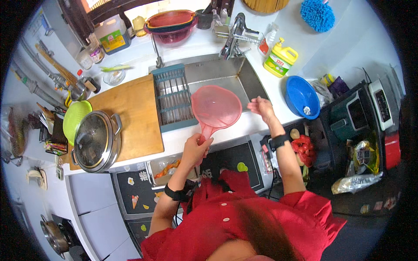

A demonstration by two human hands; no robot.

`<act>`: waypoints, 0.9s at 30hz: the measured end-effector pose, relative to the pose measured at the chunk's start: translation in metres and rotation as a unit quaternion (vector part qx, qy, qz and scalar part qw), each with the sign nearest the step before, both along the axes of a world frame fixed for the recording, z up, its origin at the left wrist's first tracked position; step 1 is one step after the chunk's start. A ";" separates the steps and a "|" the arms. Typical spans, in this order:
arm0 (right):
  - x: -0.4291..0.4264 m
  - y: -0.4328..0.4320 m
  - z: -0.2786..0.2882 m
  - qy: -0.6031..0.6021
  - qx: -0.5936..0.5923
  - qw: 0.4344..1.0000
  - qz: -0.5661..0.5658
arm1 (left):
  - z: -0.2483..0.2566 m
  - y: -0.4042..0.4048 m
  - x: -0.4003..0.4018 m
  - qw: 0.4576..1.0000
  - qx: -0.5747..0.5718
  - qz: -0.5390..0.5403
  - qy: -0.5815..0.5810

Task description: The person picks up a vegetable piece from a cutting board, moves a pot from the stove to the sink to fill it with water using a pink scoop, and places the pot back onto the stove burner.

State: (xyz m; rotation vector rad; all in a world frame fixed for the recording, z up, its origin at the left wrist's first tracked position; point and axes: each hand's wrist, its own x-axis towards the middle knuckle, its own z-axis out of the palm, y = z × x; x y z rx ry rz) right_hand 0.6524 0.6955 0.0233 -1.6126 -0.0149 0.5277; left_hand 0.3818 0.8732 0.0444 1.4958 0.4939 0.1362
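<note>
My left hand (196, 149) is closed around the handle of a pink translucent plastic water ladle (217, 107), held over the front edge of the stainless steel sink (212, 73). To the ladle's right, my right hand (260, 107) is apart from it and holds nothing, fingers extended near the sink's front right corner. A teal and metal draining rack (173, 98) spans the left part of the sink. The faucet (233, 36) stands behind the basin. What the ladle contains, if anything, cannot be told.
On the left are a wooden board (137, 114), a lidded steel pot (96, 140) and a green plastic basket (76, 119). To the right stand a yellow detergent jug (280, 58), a spray bottle (268, 40) and a blue basin (302, 97). Stacked colanders (170, 24) rest behind the sink.
</note>
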 end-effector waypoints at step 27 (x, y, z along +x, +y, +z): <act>0.425 0.114 -0.092 -0.396 -0.124 0.826 0.380 | -0.019 -0.022 0.283 0.976 -0.057 0.175 0.114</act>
